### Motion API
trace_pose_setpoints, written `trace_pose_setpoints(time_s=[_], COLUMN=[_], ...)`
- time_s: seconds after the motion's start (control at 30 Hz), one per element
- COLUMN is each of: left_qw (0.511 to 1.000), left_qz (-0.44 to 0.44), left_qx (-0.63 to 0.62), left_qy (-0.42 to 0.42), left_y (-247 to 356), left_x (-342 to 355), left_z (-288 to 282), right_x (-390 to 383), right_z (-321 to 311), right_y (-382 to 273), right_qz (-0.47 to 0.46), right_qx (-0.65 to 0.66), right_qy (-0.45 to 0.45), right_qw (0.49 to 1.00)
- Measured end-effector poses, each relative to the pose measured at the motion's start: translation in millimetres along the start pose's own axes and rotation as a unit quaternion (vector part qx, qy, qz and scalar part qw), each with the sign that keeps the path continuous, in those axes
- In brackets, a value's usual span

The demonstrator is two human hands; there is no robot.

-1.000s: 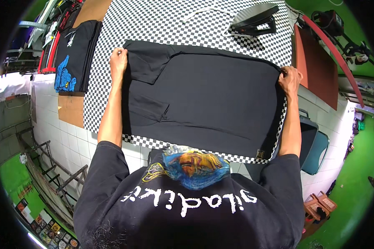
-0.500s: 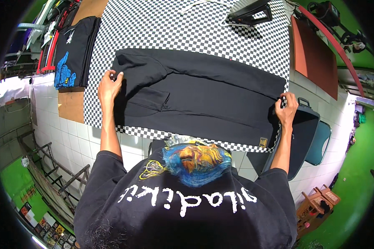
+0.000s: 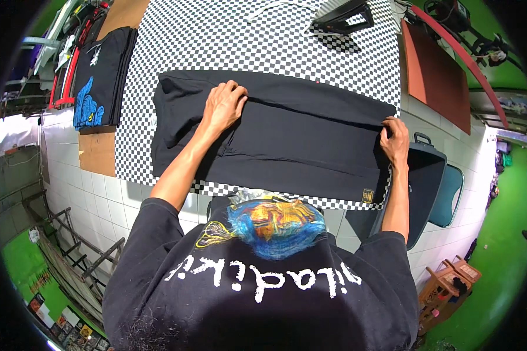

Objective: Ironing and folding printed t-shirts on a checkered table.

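Observation:
A black garment (image 3: 298, 134) lies on the checkered board (image 3: 263, 41), its far long side folded over toward me, with a small label near the lower right corner. My left hand (image 3: 227, 102) has its fingers curled on the folded edge, left of the middle. My right hand (image 3: 392, 140) grips the same fold at the right end. Part of the folded cloth under my left hand and forearm is hidden.
An iron (image 3: 345, 20) with a white cord stands at the board's back right. Folded black shirts with blue prints (image 3: 91, 93) lie at left. A red-brown panel (image 3: 436, 82) is at right, above a dark open case (image 3: 421, 193) and a green chair (image 3: 451, 199).
The far side of the garment has folded down toward me. My left hand has moved from the left end toward the middle; my right hand has moved down and slightly left along with the fold.

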State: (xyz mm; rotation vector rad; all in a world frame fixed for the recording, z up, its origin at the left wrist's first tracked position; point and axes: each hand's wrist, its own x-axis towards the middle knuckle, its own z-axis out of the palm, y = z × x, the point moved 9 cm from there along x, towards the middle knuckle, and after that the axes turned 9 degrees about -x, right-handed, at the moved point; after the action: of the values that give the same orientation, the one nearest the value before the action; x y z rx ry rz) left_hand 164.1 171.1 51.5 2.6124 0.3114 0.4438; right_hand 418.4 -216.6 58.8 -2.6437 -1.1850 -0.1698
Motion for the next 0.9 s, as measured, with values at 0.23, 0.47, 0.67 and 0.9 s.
trace_pose_setpoints(time_s=[0.23, 0.47, 0.67, 0.9], left_qw=[0.999, 0.998, 0.963, 0.894], left_qz=[-0.004, -0.021, -0.157, -0.360], left_qx=[-0.011, 0.026, -0.073, -0.006], left_qy=[-0.041, 0.048, 0.208, 0.268], left_y=[3, 11, -5, -75], left_x=[0, 19, -36, -168], left_z=[-6, 6, -70, -123], right_x=[-8, 6, -1, 14], right_z=[-13, 34, 13, 25], right_y=[9, 15, -28, -235], right_qz=[0.004, 0.081, 0.132, -0.038], right_qx=[-0.014, -0.119, -0.069, 0.204], right_qy=[0.014, -0.072, 0.053, 0.055], right_qw=[1.000, 0.987, 0.987, 0.977])
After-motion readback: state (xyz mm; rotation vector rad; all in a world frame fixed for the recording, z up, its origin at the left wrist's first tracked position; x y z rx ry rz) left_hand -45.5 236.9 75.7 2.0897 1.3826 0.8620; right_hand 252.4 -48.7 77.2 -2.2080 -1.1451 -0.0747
